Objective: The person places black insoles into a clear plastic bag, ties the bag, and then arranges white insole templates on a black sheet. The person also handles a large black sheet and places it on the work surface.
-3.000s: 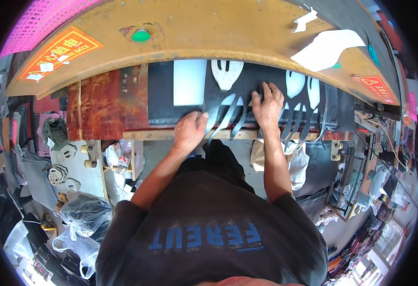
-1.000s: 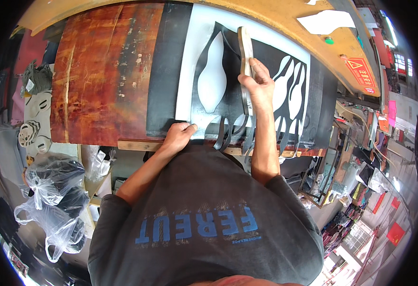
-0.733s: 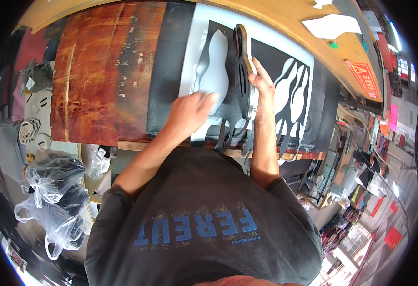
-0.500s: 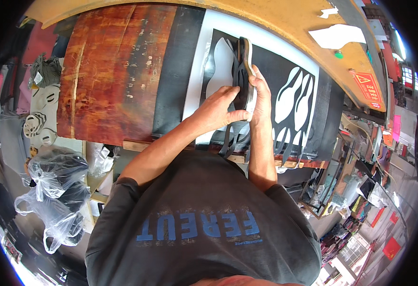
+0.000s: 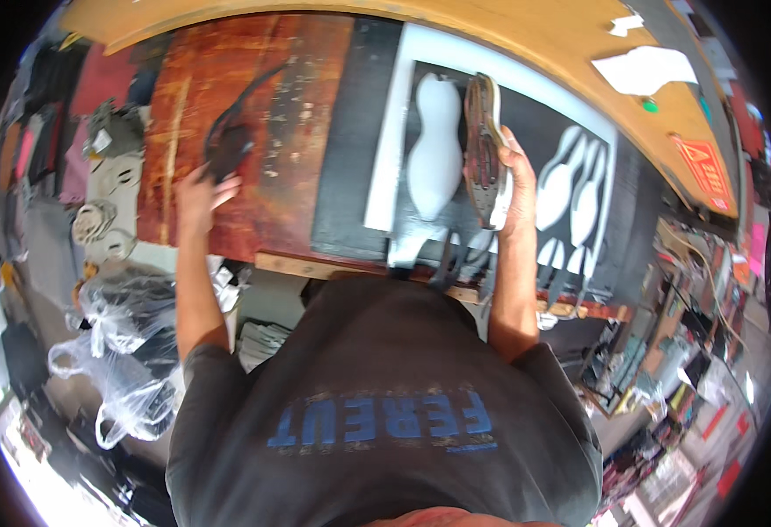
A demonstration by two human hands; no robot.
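My right hand grips a shoe-sole-shaped cutting die by its right side, tilted up above a black sheet. Inside the die's rim, brown and dark patches with small holes show. Far to the left, my left hand is over a worn red-brown board, its fingers closed at the lower end of a dark, flat cut piece. A thin black strip curves up from that piece. Motion blurs the left fingers a little. Sole-shaped cut-outs in the sheet let the white board beneath show through.
Above the work surface runs a yellow machine beam with a white paper piece and an orange warning label. Black strips hang at the wooden front edge. Clear plastic bags lie at the left; clutter fills the right.
My left hand has moved from the die to the red-brown board, carrying the dark piece. The die remains in my right hand, its inside now turned into view. The whole view has shifted slightly.
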